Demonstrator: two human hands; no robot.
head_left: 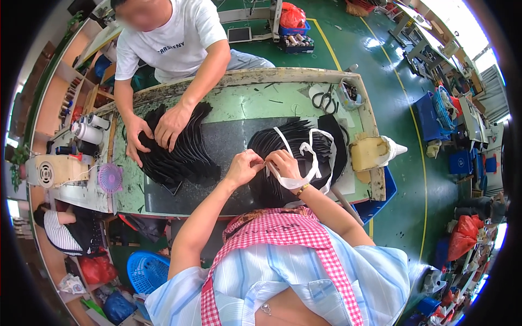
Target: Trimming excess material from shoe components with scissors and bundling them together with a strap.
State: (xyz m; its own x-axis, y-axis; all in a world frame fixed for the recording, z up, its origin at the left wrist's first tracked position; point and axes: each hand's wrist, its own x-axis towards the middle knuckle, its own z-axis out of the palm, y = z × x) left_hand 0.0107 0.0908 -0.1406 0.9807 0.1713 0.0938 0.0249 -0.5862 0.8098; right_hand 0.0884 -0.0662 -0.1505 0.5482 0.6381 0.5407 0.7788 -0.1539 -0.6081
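Note:
My left hand (246,167) and my right hand (283,164) meet fingertip to fingertip over a fanned stack of thin black pieces (267,140). A narrow white strip (315,164) runs from my right fingers and loops loosely over the stack's right side. The right thumb and fingers are closed on that strip. My left fingers are pinched together close beside them; what lies between them is too small to make out. Across the table, another person's hands (169,124) rest on a second fanned stack of black pieces (190,149).
A raised wooden rim (261,73) borders the green table. Black scissors (325,102) and a small plastic tub (351,95) lie at the far right. By the right edge sits a yellowish block with a white nozzle (392,149). Thread cones (87,131) and a purple fan (110,177) stand left.

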